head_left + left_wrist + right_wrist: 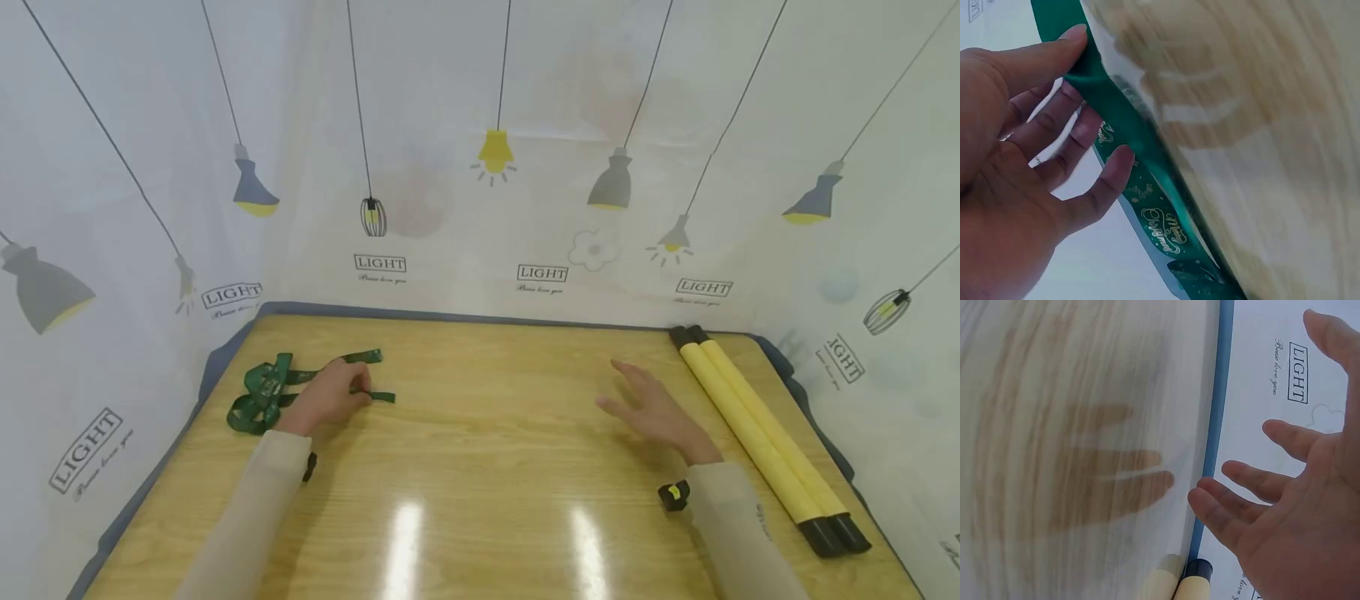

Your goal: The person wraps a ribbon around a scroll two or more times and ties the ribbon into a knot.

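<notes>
On the left part of the table lies a dark green ribbon (264, 385), looped and bunched, with two loose ends reaching to the right. My left hand (333, 398) pinches one strand near its end between thumb and fingers. Close up in the left wrist view, the thumb presses on the green ribbon (1094, 69), whose printed side carries gold lettering. My right hand (651, 410) is held over the right half of the table, fingers spread and holding nothing. The right wrist view shows the same hand (1291, 506) with its palm bare.
Two yellow rods (757, 433) with black ends lie side by side along the right edge of the wooden table (480, 467). A white curtain printed with hanging lamps (450, 100) surrounds the table at the back and sides.
</notes>
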Action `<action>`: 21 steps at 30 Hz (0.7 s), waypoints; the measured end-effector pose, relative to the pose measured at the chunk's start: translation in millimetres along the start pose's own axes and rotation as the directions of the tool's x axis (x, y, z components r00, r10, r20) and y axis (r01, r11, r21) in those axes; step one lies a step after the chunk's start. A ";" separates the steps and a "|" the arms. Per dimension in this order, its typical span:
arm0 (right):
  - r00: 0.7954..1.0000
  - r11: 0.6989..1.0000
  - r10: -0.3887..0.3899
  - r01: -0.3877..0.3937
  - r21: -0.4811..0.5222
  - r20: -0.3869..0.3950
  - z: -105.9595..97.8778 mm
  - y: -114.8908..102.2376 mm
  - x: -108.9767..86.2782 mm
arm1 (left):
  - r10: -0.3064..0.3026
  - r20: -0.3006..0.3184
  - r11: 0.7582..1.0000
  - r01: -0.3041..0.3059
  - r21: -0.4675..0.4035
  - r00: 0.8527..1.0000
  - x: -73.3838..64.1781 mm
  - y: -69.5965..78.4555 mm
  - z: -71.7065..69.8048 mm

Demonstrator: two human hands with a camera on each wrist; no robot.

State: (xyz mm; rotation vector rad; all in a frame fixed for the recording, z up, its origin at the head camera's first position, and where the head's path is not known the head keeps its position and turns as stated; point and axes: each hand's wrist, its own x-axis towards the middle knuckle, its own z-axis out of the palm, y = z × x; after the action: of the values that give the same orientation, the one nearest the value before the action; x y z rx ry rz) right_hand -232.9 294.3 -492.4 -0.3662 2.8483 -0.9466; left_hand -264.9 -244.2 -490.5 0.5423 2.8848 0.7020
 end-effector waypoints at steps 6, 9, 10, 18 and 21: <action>1.000 0.999 0.008 -0.009 0.040 0.014 2.7 -11.3 -1.8 | 0.029 -0.010 0.997 -0.030 -0.072 1.000 -2.1 10.1 3.1; 1.000 0.997 0.006 -0.008 0.076 0.023 4.1 -20.2 -2.9 | 0.051 -0.031 0.996 -0.054 -0.074 0.998 -1.7 21.5 5.2; 1.000 0.996 0.002 -0.005 0.090 0.026 4.7 -23.5 -3.1 | 0.055 -0.037 0.995 -0.057 -0.078 0.998 -1.6 25.6 6.1; 0.997 0.986 -0.070 0.062 0.153 0.044 11.1 -48.8 0.1 | 0.102 -0.029 0.986 -0.105 -0.128 0.994 0.8 57.7 11.9; 0.994 0.981 -0.096 0.086 0.173 0.051 13.5 -59.3 1.1 | 0.121 -0.021 0.983 -0.123 -0.136 0.992 1.6 70.0 14.4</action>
State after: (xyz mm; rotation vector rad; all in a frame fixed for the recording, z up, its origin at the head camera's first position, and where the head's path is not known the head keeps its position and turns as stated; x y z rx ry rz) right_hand -220.2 240.3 -467.6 -0.5002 2.6930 -1.1659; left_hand -241.6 -179.6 -470.7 0.7027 2.8054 0.9168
